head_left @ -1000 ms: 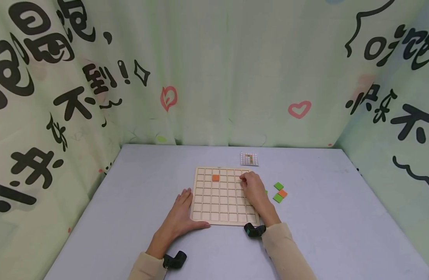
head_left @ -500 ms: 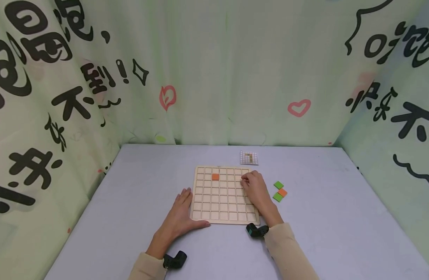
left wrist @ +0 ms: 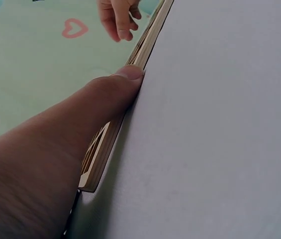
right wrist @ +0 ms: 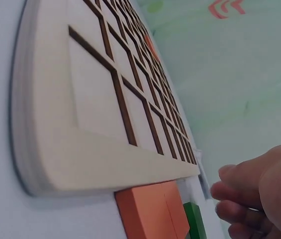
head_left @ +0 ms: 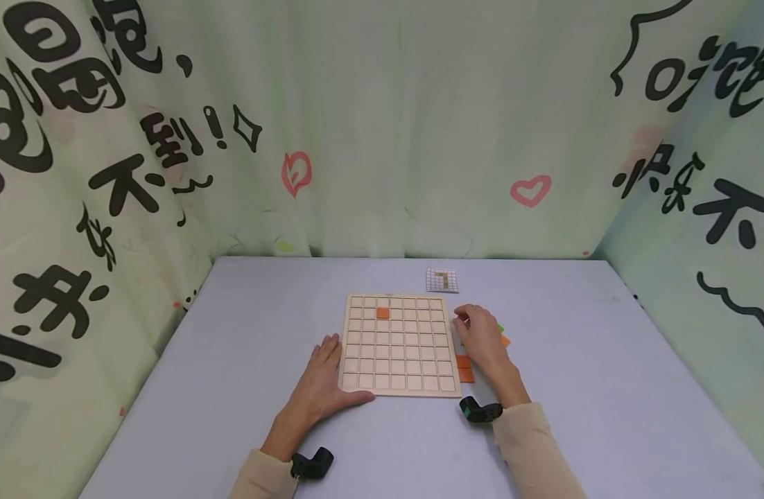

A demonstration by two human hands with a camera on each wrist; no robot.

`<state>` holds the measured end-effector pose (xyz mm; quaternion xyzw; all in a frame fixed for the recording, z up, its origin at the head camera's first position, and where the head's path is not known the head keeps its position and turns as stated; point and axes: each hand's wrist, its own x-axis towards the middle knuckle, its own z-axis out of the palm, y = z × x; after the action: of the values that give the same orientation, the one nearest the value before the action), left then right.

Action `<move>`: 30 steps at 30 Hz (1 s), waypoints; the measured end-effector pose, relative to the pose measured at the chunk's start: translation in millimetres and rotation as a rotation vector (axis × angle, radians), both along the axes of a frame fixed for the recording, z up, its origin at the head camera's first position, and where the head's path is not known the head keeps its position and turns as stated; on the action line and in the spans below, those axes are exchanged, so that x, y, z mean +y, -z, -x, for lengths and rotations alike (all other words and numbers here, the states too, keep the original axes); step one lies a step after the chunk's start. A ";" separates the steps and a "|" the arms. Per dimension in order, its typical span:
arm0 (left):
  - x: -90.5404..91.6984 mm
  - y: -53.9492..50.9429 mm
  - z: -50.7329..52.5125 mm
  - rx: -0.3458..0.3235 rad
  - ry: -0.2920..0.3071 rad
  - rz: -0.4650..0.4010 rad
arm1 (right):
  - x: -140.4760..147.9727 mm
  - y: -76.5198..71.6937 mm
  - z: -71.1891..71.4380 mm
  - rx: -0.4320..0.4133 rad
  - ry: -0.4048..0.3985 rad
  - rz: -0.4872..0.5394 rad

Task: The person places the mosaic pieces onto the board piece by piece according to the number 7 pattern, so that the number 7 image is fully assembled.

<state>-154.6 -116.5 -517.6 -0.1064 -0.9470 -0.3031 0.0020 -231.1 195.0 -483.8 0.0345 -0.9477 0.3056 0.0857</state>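
A wooden grid board point(head_left: 397, 352) lies flat on the table, with one orange square tile point(head_left: 383, 313) in a cell near its far edge. My left hand point(head_left: 322, 381) rests at the board's near left corner, fingers along the left side. Its thumb point(left wrist: 108, 92) presses the front edge in the left wrist view. Just right of the board, my right hand point(head_left: 484, 339) hovers with fingers loosely bent and no tile visible between them. Orange tiles point(right wrist: 152, 211) sit against the board's right edge, beside a green tile point(right wrist: 195, 220). More tiles are partly hidden behind the right hand.
A small card with a printed grid pattern point(head_left: 441, 280) lies beyond the board's far right corner. A white table point(head_left: 606, 388) carries everything. Curtains with black writing point(head_left: 357, 138) hang behind and at both sides.
My right hand has moved right, from over the board's right columns to beside the board, uncovering the orange tiles and covering part of the loose ones. The left hand stays put.
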 end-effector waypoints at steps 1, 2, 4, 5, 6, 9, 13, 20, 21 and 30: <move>-0.2 0.2 -0.1 -0.002 -0.002 -0.004 | 1.6 0.3 -0.3 -0.006 0.001 0.007; -0.5 0.5 -0.1 -0.003 -0.003 -0.007 | 2.6 0.8 -0.8 -0.016 0.002 0.013; -0.8 0.7 -0.1 -0.008 -0.004 -0.012 | 3.4 2.2 -1.4 -0.031 0.000 0.019; -1.0 1.3 0.0 -0.007 -0.004 -0.012 | 3.2 3.2 -1.9 -0.035 -0.006 0.019; -1.0 1.5 0.1 -0.009 -0.003 -0.010 | 2.7 3.9 -2.4 -0.038 -0.008 0.016; -0.8 2.1 0.8 -0.011 0.002 0.004 | 0.6 6.0 -2.9 -0.036 -0.006 0.011; 0.2 2.0 1.4 -0.005 0.003 0.010 | -1.7 7.3 -2.8 -0.025 0.010 -0.002; -0.1 2.6 1.9 -0.006 0.001 0.001 | -3.2 8.7 -2.0 -0.028 0.003 -0.007; -0.2 2.5 1.7 -0.005 0.002 0.002 | -3.1 8.9 -2.0 -0.029 0.000 -0.008; 0.1 3.5 1.9 0.004 0.002 0.002 | -0.7 6.6 -1.8 -0.057 -0.015 0.012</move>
<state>-156.5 -116.4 -521.2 -0.1079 -0.9472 -0.3020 0.0034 -229.3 194.3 -490.5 0.0321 -0.9476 0.3127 0.0564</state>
